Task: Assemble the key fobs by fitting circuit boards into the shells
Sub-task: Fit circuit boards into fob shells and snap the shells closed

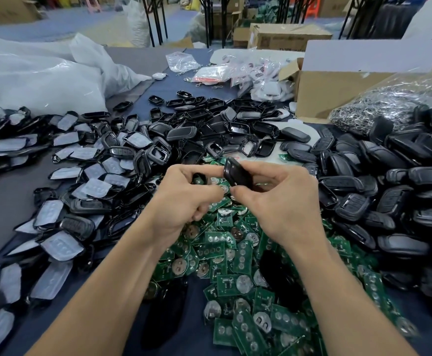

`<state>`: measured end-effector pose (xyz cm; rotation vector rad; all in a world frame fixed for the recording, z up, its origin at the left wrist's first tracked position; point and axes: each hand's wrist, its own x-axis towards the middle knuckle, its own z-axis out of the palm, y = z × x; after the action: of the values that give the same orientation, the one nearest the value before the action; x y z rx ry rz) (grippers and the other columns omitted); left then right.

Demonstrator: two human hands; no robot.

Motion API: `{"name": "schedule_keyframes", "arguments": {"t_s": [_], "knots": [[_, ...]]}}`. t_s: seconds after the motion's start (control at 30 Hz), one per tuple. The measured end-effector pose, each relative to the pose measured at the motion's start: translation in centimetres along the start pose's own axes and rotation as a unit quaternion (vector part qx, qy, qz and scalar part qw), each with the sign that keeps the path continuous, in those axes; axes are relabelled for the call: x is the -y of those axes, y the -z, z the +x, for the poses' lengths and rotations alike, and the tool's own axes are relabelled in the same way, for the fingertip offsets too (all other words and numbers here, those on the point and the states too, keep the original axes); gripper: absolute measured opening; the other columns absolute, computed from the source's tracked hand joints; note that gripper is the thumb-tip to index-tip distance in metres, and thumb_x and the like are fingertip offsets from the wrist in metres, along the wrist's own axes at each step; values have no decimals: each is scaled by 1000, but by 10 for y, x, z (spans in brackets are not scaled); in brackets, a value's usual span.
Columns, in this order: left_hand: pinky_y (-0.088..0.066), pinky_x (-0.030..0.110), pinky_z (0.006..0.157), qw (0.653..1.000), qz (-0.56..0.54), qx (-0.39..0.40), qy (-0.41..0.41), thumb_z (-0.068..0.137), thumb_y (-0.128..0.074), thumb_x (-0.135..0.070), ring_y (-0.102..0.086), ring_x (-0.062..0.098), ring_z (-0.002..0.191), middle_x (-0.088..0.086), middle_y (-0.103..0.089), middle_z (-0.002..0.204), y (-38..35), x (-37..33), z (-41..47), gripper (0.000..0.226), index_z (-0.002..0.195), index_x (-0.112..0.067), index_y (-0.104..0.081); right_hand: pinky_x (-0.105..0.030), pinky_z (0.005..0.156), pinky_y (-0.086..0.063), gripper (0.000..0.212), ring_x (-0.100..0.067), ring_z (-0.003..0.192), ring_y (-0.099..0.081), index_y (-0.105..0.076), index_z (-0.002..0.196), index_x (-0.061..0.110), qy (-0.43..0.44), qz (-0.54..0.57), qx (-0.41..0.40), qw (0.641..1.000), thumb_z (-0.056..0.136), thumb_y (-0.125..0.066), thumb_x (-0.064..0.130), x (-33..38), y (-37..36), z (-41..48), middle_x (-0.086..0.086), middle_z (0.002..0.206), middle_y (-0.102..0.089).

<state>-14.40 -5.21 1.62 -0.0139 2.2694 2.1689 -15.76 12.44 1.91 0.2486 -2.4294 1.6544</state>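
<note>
My right hand [279, 201] pinches a black key fob shell [236, 173] between thumb and fingers, tilted on edge above the table. My left hand [184, 199] is curled around a second dark shell piece [199, 178] that shows between its fingers, and its index fingertip touches the shell in my right hand. A heap of green circuit boards [235, 265] with round coin cells lies under and in front of both hands.
Shells with white film [61, 242] are piled at the left, open black shell halves [209, 124] at the back, closed black fobs [389, 191] at the right. A cardboard box [338, 88] and a bag of metal rings [379, 101] stand back right. White plastic bags [35, 73] lie back left.
</note>
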Motion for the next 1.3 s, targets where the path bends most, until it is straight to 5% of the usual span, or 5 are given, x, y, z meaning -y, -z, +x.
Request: {"name": "schedule_keyframes", "arguments": {"t_s": [0.17, 0.27, 0.5, 0.7, 1.3], "knots": [[-28, 20, 41, 993, -107, 57, 12, 87, -72, -32, -37, 7, 42, -7, -46, 51, -1, -3, 0, 31, 114, -19, -81, -20, 81, -59, 39, -3, 87, -75, -81, 107, 32, -23, 113, 32, 993, 78, -85, 6, 2, -2, 2, 14, 90, -80], [-35, 22, 45, 972, -218, 67, 64, 98, -45, -62, -45, 11, 47, -2, -53, 58, -3, -8, -1, 64, 117, -11, -80, -33, 82, -63, 26, -19, 87, -75, -82, 103, 11, -145, 358, 91, 918, 79, -79, 1, 2, -3, 4, -6, 91, -79], [-47, 26, 56, 972, -210, -88, 66, 106, -34, -15, -54, 16, 61, 3, -62, 70, -6, -9, -1, 34, 109, -6, -67, -32, 76, -64, 26, -31, 95, -76, -79, 103, -3, -273, 538, 164, 780, 80, -70, 6, 2, 3, 7, -23, 106, -75], [-58, 41, 96, 990, -51, -125, 38, 106, -53, -11, -74, 18, 101, 1, -80, 102, -8, -7, 1, 32, 98, -24, -81, -36, 89, -63, 24, -26, 101, -74, -79, 108, 4, -248, 457, 134, 844, 85, -71, 7, 1, -3, 5, -16, 108, -78], [-63, 26, 64, 976, 26, -214, -35, 79, -89, -7, -78, 11, 73, -7, -80, 78, -13, -2, 2, 26, 76, -33, -83, -31, 89, -60, 29, -1, 89, -75, -81, 102, 35, -60, 110, 94, 988, 84, -79, 13, -4, -19, -3, 19, 90, -79]]}}
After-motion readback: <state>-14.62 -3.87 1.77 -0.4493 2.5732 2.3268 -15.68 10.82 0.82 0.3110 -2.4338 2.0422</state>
